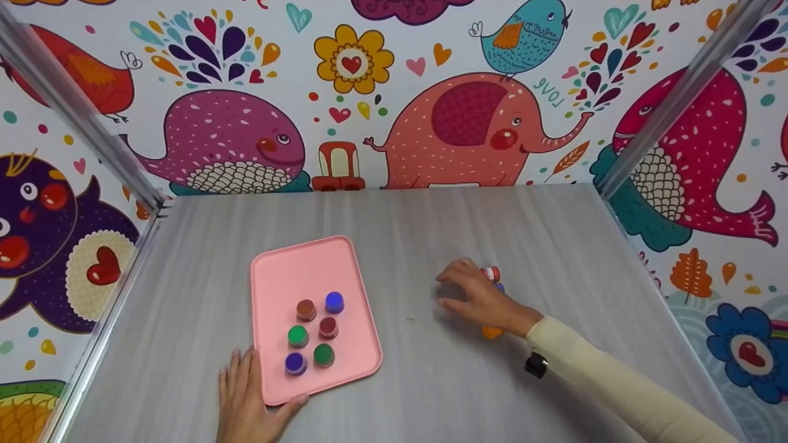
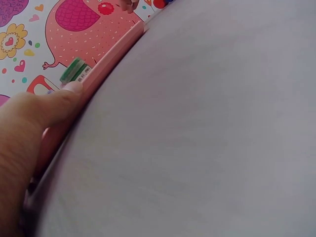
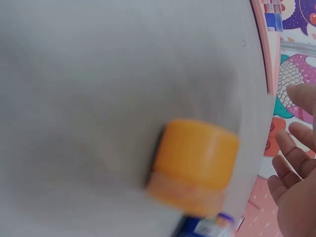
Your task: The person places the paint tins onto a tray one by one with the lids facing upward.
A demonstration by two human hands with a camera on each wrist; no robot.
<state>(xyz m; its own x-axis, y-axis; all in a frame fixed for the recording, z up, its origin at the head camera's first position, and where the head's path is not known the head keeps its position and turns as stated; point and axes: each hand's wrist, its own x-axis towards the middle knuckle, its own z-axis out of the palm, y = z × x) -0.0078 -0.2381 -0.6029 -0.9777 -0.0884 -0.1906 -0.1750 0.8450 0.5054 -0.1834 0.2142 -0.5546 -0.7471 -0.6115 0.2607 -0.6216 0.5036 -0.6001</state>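
Note:
Lying across the near left corner of the pink tray [image 1: 308, 264], my left hand [image 1: 246, 400] has its fingers straight along the side and its thumb touching the near rim. Several small paint jars stand on the tray, among them a brown-capped jar [image 1: 306, 309], a blue-capped jar [image 1: 334, 302] and a dark green-capped jar [image 1: 324, 355]. To the right of the tray, my right hand [image 1: 474, 295] hovers with spread, slightly bent fingers and holds nothing visible. Partly hidden by it are a red-and-white jar [image 1: 490, 274], a blue jar [image 3: 207, 227] and an orange jar [image 3: 197, 153].
The grey table [image 1: 406, 381] has metal frame posts [image 1: 671, 92] at its back corners. Behind it stands a wall panel [image 1: 443, 49] printed with cartoon animals. A black wrist device [image 1: 536, 365] is strapped to the right forearm, over a cream sleeve [image 1: 615, 381].

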